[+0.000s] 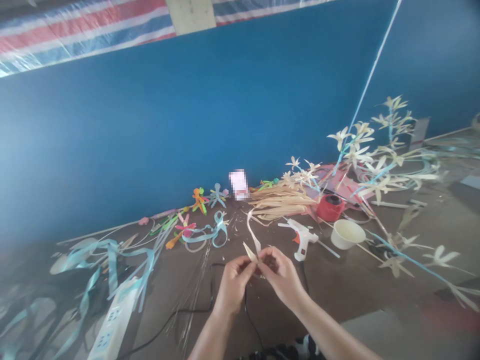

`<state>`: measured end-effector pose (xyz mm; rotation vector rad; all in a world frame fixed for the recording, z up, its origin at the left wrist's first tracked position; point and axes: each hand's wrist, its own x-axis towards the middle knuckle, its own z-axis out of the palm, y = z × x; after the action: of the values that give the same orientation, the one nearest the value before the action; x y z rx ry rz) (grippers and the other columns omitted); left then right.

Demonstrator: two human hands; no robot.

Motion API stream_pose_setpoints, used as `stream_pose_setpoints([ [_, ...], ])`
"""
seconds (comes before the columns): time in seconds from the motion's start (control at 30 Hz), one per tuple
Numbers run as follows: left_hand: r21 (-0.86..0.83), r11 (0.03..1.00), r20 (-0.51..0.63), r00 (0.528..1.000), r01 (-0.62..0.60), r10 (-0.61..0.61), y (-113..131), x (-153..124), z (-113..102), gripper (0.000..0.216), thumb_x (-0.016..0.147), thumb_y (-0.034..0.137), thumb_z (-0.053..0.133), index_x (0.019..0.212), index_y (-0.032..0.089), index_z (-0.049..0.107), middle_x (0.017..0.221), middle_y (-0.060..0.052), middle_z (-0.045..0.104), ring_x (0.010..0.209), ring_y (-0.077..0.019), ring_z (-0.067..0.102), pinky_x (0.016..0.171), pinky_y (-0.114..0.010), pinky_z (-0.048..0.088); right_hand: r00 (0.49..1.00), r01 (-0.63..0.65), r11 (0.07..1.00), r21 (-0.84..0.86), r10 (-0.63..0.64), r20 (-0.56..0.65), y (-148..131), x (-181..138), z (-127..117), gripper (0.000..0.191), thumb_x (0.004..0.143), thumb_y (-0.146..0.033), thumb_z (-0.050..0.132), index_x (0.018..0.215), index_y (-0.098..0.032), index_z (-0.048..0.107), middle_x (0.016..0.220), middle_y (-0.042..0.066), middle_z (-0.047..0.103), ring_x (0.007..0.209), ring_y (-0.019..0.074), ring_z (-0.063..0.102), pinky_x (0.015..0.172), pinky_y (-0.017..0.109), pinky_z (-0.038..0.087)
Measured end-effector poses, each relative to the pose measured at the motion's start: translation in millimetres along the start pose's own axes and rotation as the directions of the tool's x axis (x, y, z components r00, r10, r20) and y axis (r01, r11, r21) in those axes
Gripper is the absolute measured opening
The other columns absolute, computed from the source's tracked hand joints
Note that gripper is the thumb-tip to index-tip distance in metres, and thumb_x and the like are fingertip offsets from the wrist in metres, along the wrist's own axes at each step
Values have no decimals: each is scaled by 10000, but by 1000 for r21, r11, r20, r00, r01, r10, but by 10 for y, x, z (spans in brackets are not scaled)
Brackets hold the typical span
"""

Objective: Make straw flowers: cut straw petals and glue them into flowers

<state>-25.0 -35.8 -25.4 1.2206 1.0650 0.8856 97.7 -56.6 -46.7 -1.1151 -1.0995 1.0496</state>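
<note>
My left hand point(238, 280) and my right hand point(279, 275) meet over the table, thumbs and fingers closed in a pinch. Between their fingertips is a pale, pointed petal-shaped piece point(250, 252). A thin whitish curling strip point(254, 232) rises beside it at my right fingers; its lower end is hidden. To the right of my right hand lies a white glue gun point(305, 237) with an orange trigger and a glue stick in its back. Beyond my hands sits a bundle of tan dried strips point(281, 202).
A white cup point(348, 234) and a red tape roll point(330, 207) stand at right, near branches of cream flowers point(356, 145). At left are blue ribbons point(112, 260), a power strip point(114, 320), thin wires point(195, 290) and pipe-cleaner figures point(198, 200). A black cord point(176, 312) crosses the table.
</note>
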Motion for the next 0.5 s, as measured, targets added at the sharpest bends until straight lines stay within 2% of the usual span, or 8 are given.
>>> stream_pose_setpoints([
  [0.1, 32, 999, -26, 1000, -17, 18, -61, 17, -24, 236, 697, 305, 552, 812, 118, 637, 681, -55, 634, 645, -169, 551, 581, -249, 419, 999, -53, 999, 2, 53, -4, 63, 40, -15, 141, 702, -256, 563, 810, -188, 505, 652, -18, 513, 558, 111, 477, 520, 208, 391],
  [0.23, 77, 995, -78, 994, -68, 74, -154, 2, -47, 226, 698, 311, 547, 805, 126, 620, 707, -61, 635, 673, -181, 565, 631, -276, 435, 990, -110, 987, -121, 119, 75, 107, 63, -30, 147, 712, -293, 546, 643, -164, 535, 522, -35, 490, 468, 89, 423, 468, 198, 336],
  [0.4, 143, 988, -167, 982, -62, 86, -320, -57, -64, 237, 685, 341, 553, 770, 125, 600, 675, -58, 615, 639, -177, 558, 601, -266, 434, 990, -103, 986, -131, 115, 81, 208, 6, 30, 167, 704, -287, 542, 596, -160, 538, 534, -25, 528, 501, 97, 456, 483, 194, 340],
  [0.5, 18, 999, -211, 977, -32, 35, -380, -60, -132, 216, 689, 340, 553, 744, 132, 572, 655, -30, 585, 601, -145, 538, 576, -244, 426, 974, -212, 976, -48, 215, 78, 305, -19, 66, 175, 727, -307, 499, 615, -172, 499, 465, -46, 484, 428, 89, 438, 420, 186, 320],
])
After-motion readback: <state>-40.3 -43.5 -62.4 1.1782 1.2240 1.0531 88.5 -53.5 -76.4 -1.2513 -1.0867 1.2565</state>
